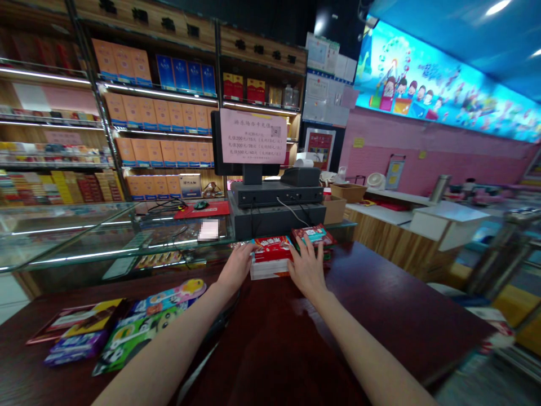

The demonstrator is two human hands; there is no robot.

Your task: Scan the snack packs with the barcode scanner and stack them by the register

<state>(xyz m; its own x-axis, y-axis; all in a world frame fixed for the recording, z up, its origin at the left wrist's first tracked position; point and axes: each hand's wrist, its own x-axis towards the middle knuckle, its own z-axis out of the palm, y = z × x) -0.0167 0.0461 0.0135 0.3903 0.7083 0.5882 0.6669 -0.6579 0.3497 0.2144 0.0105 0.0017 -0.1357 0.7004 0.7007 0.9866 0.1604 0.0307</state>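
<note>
On the near left of the dark wooden tabletop (270,355) lie a green panda-print bag (139,341), purple-wrapped packets (76,347) and a yellow-and-brown packet (99,317). They overlap, and the left forearm reaches close over the panda-print bag; a sleeveless elbow swinging left could drag it across its neighbours.

Farther off, near the middle of the table's far edge, sits a red-and-white packet pile (273,256) between the hands. The left hand (236,265) has its fingers bent together at the pile's left end; whether they pinch it, I cannot tell. The right hand (310,265) has its fingers spread wide, the thumb side by the pile's right end and the fingertips over a brownish-red packet (316,233); it is not closed around anything. Uneven pressure from the two sides could make slick wrappers slide and skew the pile, and the spread fingers could nudge the brownish-red packet out of line.

Just beyond stands the dark cash drawer (276,220). Pushing too far would likely jam the packets against it or catch the loose white cable (291,210) hanging down its front.
</note>
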